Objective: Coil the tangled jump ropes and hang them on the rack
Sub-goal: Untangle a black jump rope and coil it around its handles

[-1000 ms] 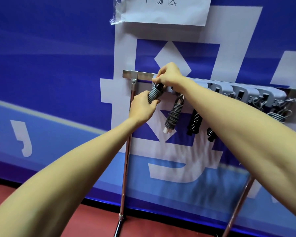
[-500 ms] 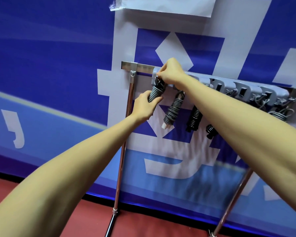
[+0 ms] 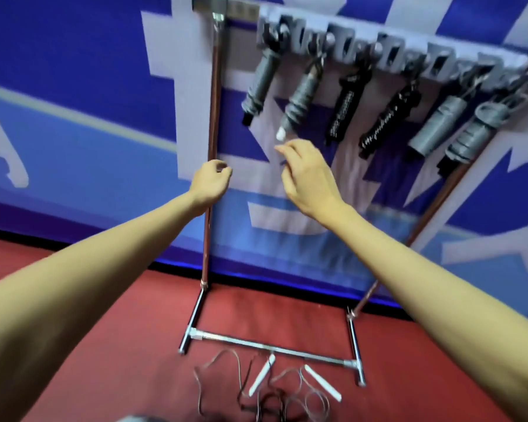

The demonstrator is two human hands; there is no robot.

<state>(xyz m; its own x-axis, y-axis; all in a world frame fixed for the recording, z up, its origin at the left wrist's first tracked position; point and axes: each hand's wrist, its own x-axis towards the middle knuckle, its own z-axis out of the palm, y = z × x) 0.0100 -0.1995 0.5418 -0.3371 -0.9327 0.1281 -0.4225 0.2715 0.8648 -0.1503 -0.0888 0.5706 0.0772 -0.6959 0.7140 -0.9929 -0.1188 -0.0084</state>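
Both hands hang free below the hooks: the left hand (image 3: 210, 181) loosely curled in front of the rack (image 3: 211, 117) post, the right hand (image 3: 306, 173) with fingers relaxed, neither holding anything. Six coiled jump ropes (image 3: 301, 97), grey and black, dangle in a blurred row at twelve to two o'clock. At six o'clock a tangled rope (image 3: 287, 388) with white handles sprawls on the red floor (image 3: 110, 345) in front of the rack's base bar.

Both hands off leftmost coiled rope (image 3: 261, 82), dropped below hook bar; left hand (image 3: 209, 182) and right hand (image 3: 307, 175) loosely curled, holding nothing. View tilted down: tangled rope (image 3: 269, 388) on floor now visible.
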